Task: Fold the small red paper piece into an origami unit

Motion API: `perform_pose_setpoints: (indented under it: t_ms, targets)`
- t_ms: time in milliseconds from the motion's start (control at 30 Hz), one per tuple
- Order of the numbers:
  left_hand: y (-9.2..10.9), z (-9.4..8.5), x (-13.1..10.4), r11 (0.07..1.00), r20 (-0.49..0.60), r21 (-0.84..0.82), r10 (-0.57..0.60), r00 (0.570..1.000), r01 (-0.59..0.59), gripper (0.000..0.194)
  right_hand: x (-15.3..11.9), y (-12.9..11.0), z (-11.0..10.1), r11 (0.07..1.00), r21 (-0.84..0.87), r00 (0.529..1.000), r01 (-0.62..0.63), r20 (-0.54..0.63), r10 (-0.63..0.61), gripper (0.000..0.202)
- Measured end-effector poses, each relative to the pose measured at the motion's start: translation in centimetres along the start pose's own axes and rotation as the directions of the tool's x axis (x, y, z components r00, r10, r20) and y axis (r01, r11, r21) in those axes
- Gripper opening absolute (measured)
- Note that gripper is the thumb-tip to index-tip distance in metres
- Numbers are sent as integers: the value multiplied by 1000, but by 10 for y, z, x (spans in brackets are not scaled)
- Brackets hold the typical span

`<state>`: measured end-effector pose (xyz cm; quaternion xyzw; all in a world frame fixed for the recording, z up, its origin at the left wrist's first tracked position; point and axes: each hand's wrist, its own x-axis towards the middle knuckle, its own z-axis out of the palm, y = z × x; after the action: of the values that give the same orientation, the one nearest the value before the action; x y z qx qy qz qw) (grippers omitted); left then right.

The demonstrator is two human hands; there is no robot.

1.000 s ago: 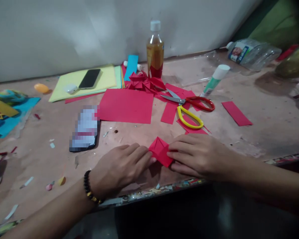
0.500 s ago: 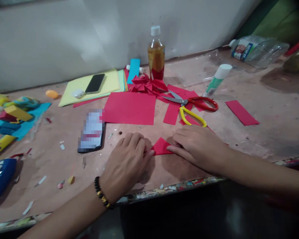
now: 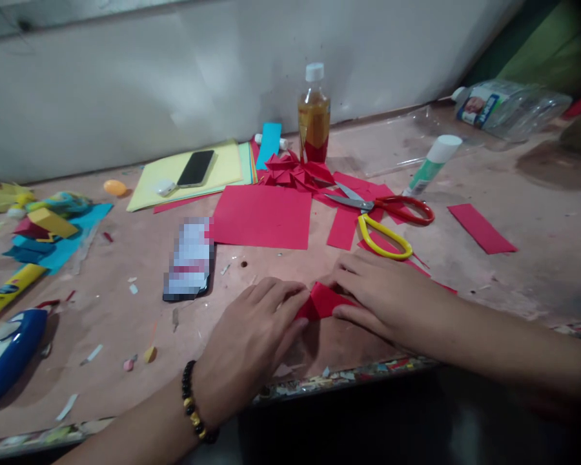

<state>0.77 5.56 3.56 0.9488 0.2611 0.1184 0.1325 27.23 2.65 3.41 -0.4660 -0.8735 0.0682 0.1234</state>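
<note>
Near the lower middle of the frame we see our two hands meeting on a small folded red paper (image 3: pixel 325 302), which lies flat on the pinkish table (image 3: pixel 513 284) close to its front edge. Our left hand (image 3: pixel 252 345), with a black bead bracelet (image 3: pixel 193 403) on the wrist, comes from the lower left; its fingers are together and press on the left corner of the paper. Our right hand (image 3: pixel 385 294) comes from the lower right, its fingers are stretched flat and they press the right part of the paper against the table. Neither hand lifts the paper; both hold it down.

Just above the right hand lie scissors (image 3: pixel 382 216) with one red and one yellow handle, on top of some red paper strips. A large red sheet (image 3: pixel 264 216) is in the middle of the frame, and behind it a heap of folded red pieces (image 3: pixel 293 171) stands beside a bottle (image 3: pixel 314 113) with brown liquid. A glue stick (image 3: pixel 433 165) lies at the upper right. Left of the red sheet a phone (image 3: pixel 190 261) lies on the table, and another dark phone (image 3: pixel 196 169) rests on yellow sheets (image 3: pixel 227 168) further back.
</note>
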Motion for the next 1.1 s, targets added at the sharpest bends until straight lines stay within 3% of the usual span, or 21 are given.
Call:
perform_pose_setpoints:
  t_ms: [100, 200, 300, 367, 467, 600, 700, 800, 967, 1100]
  targets:
    - [-1, -5, -4, 996, 16, -51, -66, 998, 67, 27, 11, -2, -2, 997, 78, 1000, 24, 14, -25, 17]
    - [-13, -12, 0, 972, 8, -130, -195, 981, 194, 43, 33, 2, -4, 985, 154, 997, 76, -16, -75, 12]
    - [-34, -24, 10, 906, -13, -275, -339, 941, 323, 68, 59, 9, -8, 965, 192, 978, 181, -142, -155, 9]
    - [-44, -31, 16, 841, -31, -418, -391, 920, 343, 75, 72, 13, -10, 942, 194, 943, 273, -247, -222, 12]
    - [-46, -34, 17, 715, -9, -624, -410, 912, 315, 53, 75, 13, -5, 912, 211, 891, 352, -373, -258, 17]
    - [-35, -21, 12, 529, 40, -790, -459, 888, 309, 27, 64, 9, 15, 876, 358, 890, 323, -430, -153, 13]
    - [-32, -15, 11, 389, 90, -854, -543, 835, 345, 30, 61, 3, 26, 813, 557, 924, 172, -377, 63, 24]
    - [-34, -17, 11, 263, 161, -896, -559, 814, 358, 40, 63, -1, 28, 683, 731, 946, 3, -223, 234, 32]
    - [-35, -21, 6, 140, 250, -921, -503, 828, 364, 48, 61, 1, 24, 507, 854, 946, -118, -60, 320, 32]
    - [-33, -17, 7, 29, 301, -931, -502, 811, 364, 42, 59, 8, 18, 487, 862, 924, -143, -60, 378, 30]
